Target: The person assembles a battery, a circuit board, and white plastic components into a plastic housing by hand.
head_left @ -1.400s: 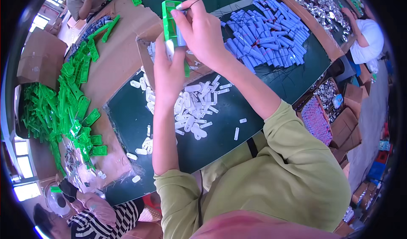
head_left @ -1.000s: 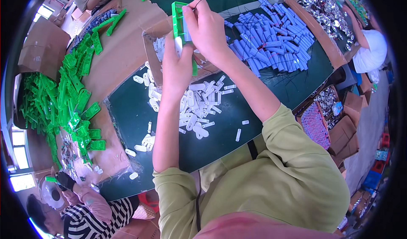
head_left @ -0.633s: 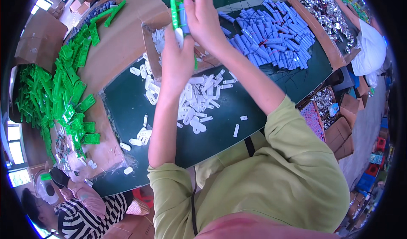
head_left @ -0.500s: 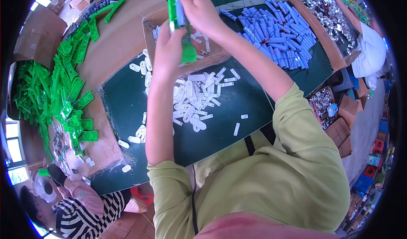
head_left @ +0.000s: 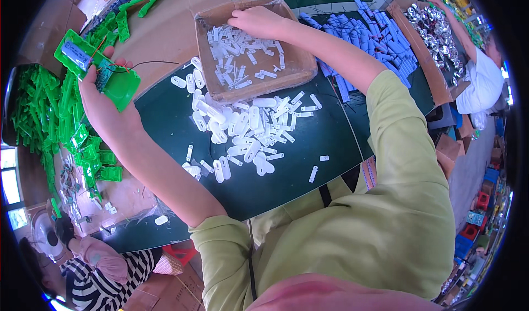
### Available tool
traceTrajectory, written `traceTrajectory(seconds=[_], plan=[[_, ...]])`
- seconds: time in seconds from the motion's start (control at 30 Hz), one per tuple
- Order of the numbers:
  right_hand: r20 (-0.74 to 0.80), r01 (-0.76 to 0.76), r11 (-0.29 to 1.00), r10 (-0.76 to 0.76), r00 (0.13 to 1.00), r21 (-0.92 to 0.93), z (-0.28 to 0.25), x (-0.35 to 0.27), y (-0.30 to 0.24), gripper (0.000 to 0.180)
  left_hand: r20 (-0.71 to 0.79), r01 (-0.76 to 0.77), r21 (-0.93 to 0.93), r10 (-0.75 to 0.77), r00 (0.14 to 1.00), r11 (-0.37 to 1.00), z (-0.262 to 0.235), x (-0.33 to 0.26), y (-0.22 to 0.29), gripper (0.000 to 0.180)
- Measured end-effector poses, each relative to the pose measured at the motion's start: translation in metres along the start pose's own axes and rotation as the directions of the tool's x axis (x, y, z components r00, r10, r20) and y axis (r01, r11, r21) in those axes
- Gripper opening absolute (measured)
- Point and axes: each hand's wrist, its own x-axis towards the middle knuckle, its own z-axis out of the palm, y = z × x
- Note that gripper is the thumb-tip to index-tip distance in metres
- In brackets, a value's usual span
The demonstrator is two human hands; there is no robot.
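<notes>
Currently, the left hand (head_left: 110, 106) grips a green plastic casing (head_left: 122, 88) left of the cardboard box (head_left: 270, 85) — best held level, its black wire (head_left: 154, 62) slack. The right hand's (head_left: 258, 22) fingers curl above the box's small white plastic pieces (head_left: 242, 42) — grip unclear.

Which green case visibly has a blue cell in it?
The green case in the left hand: the blue cell sits at its upper-left end, and a dark wire trails out rightward. I can make out no cell in the green heap.
</notes>
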Motion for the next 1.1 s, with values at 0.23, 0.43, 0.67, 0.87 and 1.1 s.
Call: traceTrajectory(seconds=[0.23,0.43,0.67,0.87,1.1], plan=[[0.190,-0.107,0.988,0.084,0.978,0.115,-0.015,-0.004,-0.004,0.021,0.046,-0.037,0.042,0.035,0.998,0.998,0.005,-0.004,-0.001,0.026],[-0.196,0.111,0.968,-0.066,0.978,0.227,-0.005,0.004,-0.021,0.030,0.106,-0.038,0.050,0.032,0.994,0.998,0.012,-0.004,-0.009,0.027],[0.053,-0.028,0.967,0.015,0.999,0.252,0.000,-0.004,-0.007,0.017,0.152,-0.013,0.084,0.000,0.988,0.996,0.013,-0.005,-0.012,0.025],[0.046,-0.108,0.948,0.099,0.994,0.299,0.001,0.000,-0.005,0.015,0.164,-0.010,0.082,-0.003,0.986,0.997,0.014,-0.004,-0.014,0.025],[-0.136,-0.031,0.625,0.218,0.966,0.780,-0.083,-0.017,-0.040,0.017,0.251,-0.065,0.155,0.024,0.968,0.986,0.011,-0.010,-0.009,0.031]])
